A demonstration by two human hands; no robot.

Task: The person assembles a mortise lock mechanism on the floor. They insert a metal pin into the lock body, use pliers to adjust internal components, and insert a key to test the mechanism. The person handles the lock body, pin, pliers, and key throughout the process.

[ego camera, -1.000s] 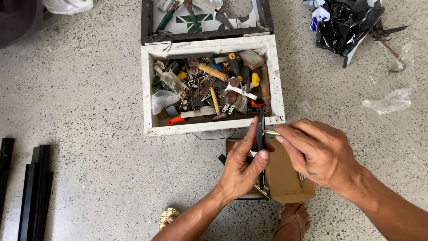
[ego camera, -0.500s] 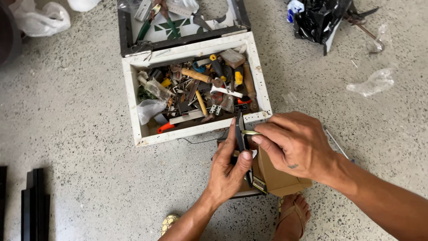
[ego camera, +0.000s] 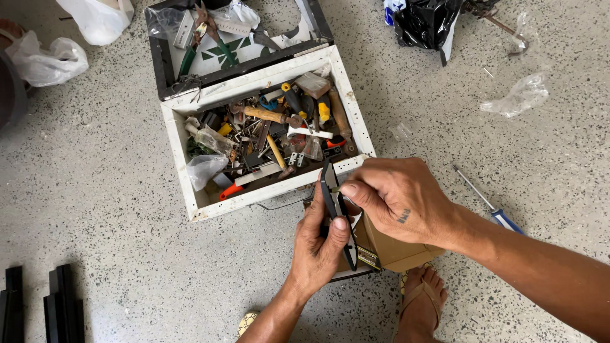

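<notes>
My left hand (ego camera: 321, 244) grips a narrow black strip-shaped part (ego camera: 332, 197) and holds it upright in front of the toolbox. My right hand (ego camera: 397, 197) pinches the same black part near its upper end with thumb and fingertips. Both hands hover above a small brown cardboard box (ego camera: 394, 251) that rests on the floor. A white open toolbox (ego camera: 356, 121), crammed with several tools, sits just beyond the hands.
A blue-handled screwdriver (ego camera: 489, 206) lies on the speckled floor to the right. Black plastic (ego camera: 426, 22) and clear wrappers (ego camera: 521, 95) lie at the top right, white bags (ego camera: 47, 60) at the top left, black bars (ego camera: 60, 311) at the bottom left. My sandalled foot (ego camera: 419, 305) is below.
The view has shifted, so the toolbox and hands sit lower and further right in frame. Both hands keep their grip on the black part above the cardboard box.
</notes>
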